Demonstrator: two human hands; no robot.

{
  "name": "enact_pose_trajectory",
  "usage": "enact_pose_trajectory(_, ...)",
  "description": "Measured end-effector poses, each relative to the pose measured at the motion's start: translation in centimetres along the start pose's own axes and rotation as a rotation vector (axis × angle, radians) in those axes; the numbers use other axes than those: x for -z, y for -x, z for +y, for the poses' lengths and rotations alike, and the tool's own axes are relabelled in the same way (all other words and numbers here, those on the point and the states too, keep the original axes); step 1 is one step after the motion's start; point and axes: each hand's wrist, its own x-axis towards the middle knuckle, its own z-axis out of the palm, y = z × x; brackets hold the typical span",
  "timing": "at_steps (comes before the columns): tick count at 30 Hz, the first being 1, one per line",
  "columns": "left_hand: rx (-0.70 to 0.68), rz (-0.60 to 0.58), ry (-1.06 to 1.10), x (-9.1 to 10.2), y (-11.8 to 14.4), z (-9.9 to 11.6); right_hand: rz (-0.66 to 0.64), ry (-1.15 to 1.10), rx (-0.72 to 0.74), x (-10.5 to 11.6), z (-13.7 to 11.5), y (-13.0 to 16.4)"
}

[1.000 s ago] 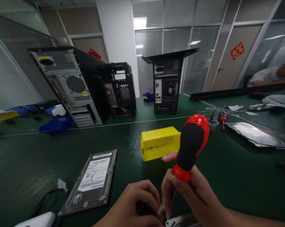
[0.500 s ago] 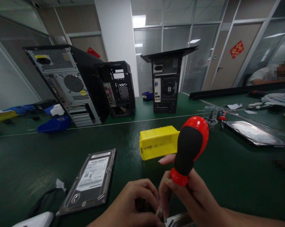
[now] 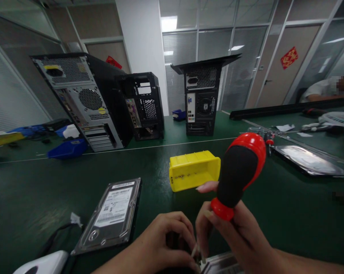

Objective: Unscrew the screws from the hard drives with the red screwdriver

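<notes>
Right hand (image 3: pixel 234 232), fingers wrapped around the red-and-black screwdriver (image 3: pixel 239 171), tilts its handle farther right than a moment ago; left hand (image 3: pixel 163 247) pinches a metal part (image 3: pixel 222 263) at the worktop's (image 3: pixel 46 190) near edge.

Red-black screwdriver (image 3: pixel 237 173) upright, tilted right, over green table.

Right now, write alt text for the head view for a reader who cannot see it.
The right hand holds a red-and-black screwdriver upright, tip down near a metal part at the bottom edge, while the left hand pinches beside the tip. On the green table lie a hard drive and a yellow bin, with three computer cases behind.
</notes>
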Motion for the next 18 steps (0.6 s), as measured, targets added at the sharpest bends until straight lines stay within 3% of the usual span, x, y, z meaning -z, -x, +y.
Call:
enact_pose_trajectory(6, -0.008, -0.080, -0.023, 0.4, -0.6, 0.7, 0.023, 0.037, -0.001, 0.0, 0.0, 0.4)
enact_pose_trajectory(10, 0.032, -0.118, -0.172, 1.7, -0.5, 3.2, 0.113, 0.068, -0.024, 0.0, -0.6, 0.1)
enact_pose_trajectory(14, 0.076, 0.040, -0.500, 6.5, 1.7, 7.5, 0.195, 0.130, -0.076, 1.0, -0.5, -0.9)
enact_pose_trajectory(16, 0.214, 0.293, -0.680, 9.9, 3.7, 8.8, 0.198, 0.172, -0.110, 1.9, -0.4, -1.4)
enact_pose_trajectory(18, 0.328, 0.497, -0.741, 13.0, 6.2, 8.5, 0.180, 0.229, -0.153, 2.9, -0.5, -1.9)
